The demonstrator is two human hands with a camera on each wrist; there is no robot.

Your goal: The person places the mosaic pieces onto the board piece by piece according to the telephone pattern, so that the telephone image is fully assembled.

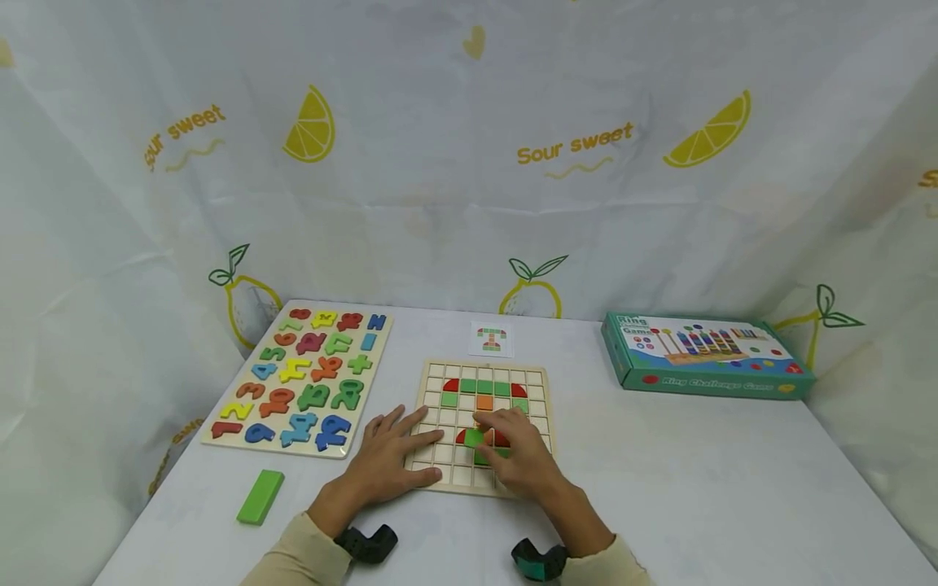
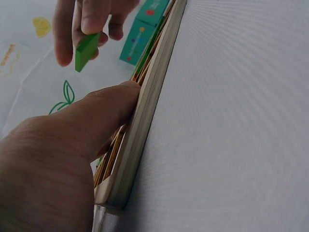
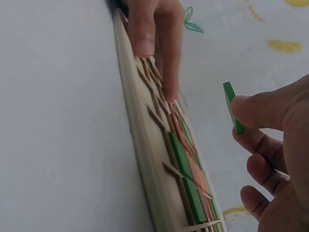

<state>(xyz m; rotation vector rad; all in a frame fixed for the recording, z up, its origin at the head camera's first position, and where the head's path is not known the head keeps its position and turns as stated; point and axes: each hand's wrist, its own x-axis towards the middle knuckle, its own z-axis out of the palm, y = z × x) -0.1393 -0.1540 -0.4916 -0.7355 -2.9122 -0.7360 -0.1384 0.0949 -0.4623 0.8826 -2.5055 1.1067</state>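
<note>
A wooden grid board lies on the table, with red, green and orange tiles set in several of its cells. My left hand rests on its left side with the fingers spread; in the left wrist view the thumb lies on the board's near edge. Over the lower right part of the grid, my right hand pinches a flat green tile between thumb and fingertips. The right wrist view has this tile raised off the board and tilted on edge. Some tiles are hidden under the right hand.
Behind the board lies a small card printed with a coloured tile pattern. At left is a number puzzle board, and in front of it a green block. A green Ring Challenge Game box lies at back right, near the curtain.
</note>
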